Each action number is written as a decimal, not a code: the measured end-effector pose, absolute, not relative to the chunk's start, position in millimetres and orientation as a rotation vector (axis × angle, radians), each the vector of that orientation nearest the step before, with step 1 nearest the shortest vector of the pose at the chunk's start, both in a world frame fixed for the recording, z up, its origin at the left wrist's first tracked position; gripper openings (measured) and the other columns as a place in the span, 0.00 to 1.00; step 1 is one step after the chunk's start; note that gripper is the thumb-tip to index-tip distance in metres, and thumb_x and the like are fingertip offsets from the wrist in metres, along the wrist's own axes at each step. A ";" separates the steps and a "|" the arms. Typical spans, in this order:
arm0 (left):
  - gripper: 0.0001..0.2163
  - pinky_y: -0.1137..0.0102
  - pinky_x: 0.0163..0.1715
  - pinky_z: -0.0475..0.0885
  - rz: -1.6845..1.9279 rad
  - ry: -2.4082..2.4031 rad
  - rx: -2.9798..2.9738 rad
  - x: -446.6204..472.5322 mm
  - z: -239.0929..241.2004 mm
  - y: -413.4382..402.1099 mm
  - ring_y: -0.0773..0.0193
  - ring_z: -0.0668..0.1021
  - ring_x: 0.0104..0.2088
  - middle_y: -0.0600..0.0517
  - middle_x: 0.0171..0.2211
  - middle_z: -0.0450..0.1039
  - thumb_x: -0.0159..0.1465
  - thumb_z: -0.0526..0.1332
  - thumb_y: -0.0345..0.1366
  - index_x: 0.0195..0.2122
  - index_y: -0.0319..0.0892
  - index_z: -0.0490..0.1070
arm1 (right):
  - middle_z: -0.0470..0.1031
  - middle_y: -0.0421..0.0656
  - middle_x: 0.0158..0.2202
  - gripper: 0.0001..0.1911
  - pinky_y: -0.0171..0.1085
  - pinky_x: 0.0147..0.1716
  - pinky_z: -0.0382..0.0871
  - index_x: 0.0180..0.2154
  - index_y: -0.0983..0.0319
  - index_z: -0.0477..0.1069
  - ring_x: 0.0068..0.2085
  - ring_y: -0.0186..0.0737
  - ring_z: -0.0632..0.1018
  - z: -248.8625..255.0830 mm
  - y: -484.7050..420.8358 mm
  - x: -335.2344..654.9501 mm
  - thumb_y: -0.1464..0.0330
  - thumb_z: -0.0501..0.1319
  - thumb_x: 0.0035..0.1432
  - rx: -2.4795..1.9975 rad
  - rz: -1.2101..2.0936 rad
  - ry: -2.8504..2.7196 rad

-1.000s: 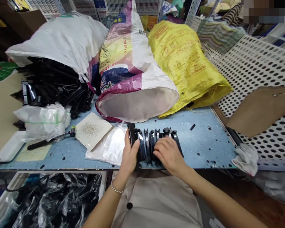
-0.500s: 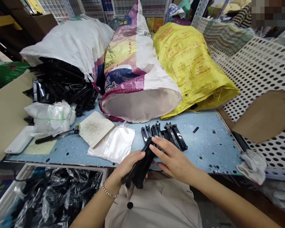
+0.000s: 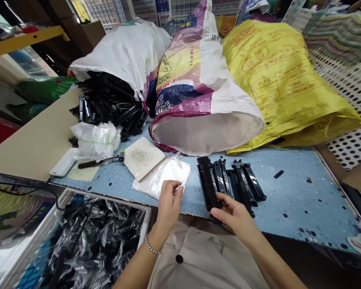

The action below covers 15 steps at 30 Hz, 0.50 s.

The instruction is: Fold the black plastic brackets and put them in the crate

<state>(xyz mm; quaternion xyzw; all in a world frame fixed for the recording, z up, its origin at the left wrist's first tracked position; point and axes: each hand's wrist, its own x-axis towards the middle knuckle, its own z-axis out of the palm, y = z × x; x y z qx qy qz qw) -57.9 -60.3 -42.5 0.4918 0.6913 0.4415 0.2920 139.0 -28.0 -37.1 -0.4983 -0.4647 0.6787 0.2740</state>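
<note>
Since half a second ago the left hand [image 3: 170, 200] has left the black bar [image 3: 206, 180] for the clear bag [image 3: 156, 182], fingers bunched on its near edge (a true pinch I cannot confirm). The right hand [image 3: 234, 212] clamps the bar's near end at the blue table [image 3: 289, 196] edge. Judged best: keep it flat and steady.

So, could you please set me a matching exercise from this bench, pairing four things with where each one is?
1 left hand
2 right hand
3 yellow sack
4 hammer

A beside the white bundle
B touching the clear bag
C holding the black parts
D lying back right on the table

Pairs: 1-B, 2-C, 3-D, 4-A
</note>
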 end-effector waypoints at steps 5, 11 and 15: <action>0.07 0.57 0.47 0.66 1.007 1.932 1.419 -92.8 -67.0 -47.7 0.55 0.72 0.40 0.48 0.31 0.70 0.61 0.60 0.37 0.27 0.41 0.70 | 0.78 0.43 0.38 0.22 0.41 0.42 0.73 0.44 0.60 0.74 0.39 0.43 0.79 -27.9 -19.9 130.7 0.59 0.71 0.48 -1.154 1.932 -0.966; 0.12 0.71 0.27 0.65 1.102 1.740 1.076 -117.1 -73.4 -36.7 0.67 0.70 0.23 0.55 0.21 0.69 0.52 0.66 0.43 0.23 0.40 0.69 | 0.79 0.45 0.42 0.17 0.41 0.46 0.72 0.44 0.61 0.74 0.44 0.43 0.79 -23.1 -9.7 100.8 0.63 0.68 0.51 -0.970 2.089 -0.793; 0.16 0.73 0.24 0.64 1.155 1.649 0.969 -119.8 -71.5 -34.6 0.70 0.69 0.21 0.56 0.21 0.68 0.51 0.66 0.46 0.20 0.40 0.65 | 0.80 0.46 0.39 0.12 0.46 0.50 0.71 0.37 0.63 0.76 0.45 0.46 0.79 -27.6 2.7 72.2 0.63 0.68 0.51 -0.820 2.178 -0.531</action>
